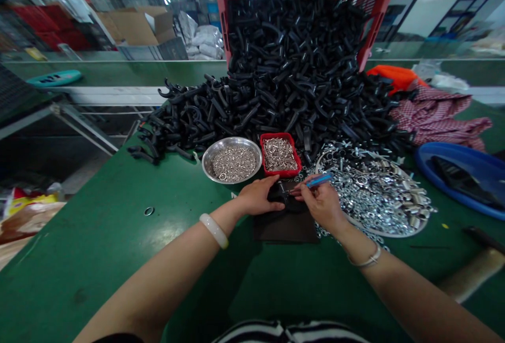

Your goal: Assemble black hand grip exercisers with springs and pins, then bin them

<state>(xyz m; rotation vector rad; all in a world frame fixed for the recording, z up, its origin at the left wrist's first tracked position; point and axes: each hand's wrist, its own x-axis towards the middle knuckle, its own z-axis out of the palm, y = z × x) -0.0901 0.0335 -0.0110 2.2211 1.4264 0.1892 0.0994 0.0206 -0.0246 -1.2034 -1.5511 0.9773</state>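
Observation:
My left hand (258, 195) grips a black plastic part (282, 193), with the thumb on the near side and the fingers on the far side. The part rests at the top of a dark flat pad (286, 231). My right hand (323, 203) is closed on a slim blue-handled tool (319, 180); its thin tip points left at the black part. What kind of tool it is I cannot make out. Just beyond the hands stand a red tray (262, 156) of small metal pins and a metal bowl (205, 161) of tiny metal pieces.
A big heap of black plastic parts (276, 96) spills from a tipped red crate (223, 27). To the right lie a round tray (410, 235) of metal hardware, a blue tray (428, 148), a checked cloth (437, 117) and a hammer (473, 274). One ring (149, 211) lies at left.

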